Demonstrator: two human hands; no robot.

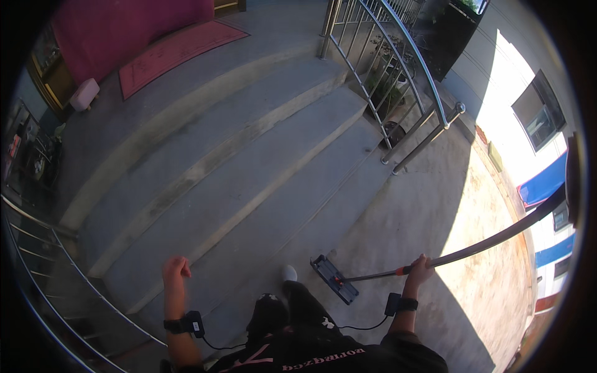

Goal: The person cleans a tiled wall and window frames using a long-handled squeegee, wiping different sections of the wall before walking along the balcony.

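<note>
My right hand (421, 270) is closed around the dark pole of a flat mop (334, 279). The mop's dark rectangular head, with an orange part at its joint, is low beside my feet, over the concrete ground; no cloth can be made out on it. From my hand the pole runs up to the right rim of the view. My left hand (177, 268) is curled with nothing visible in it, out in front of the lower concrete steps (261, 205). A dark device is strapped to each of my wrists, with a cable running from it.
Curved steps rise to a landing with a red mat (177, 56) and a pink stool (85, 94). Metal railings (413, 60) flank the steps at right and left (51, 233). Potted plants (389, 88) stand behind the right railing. Sunlit concrete lies at the right.
</note>
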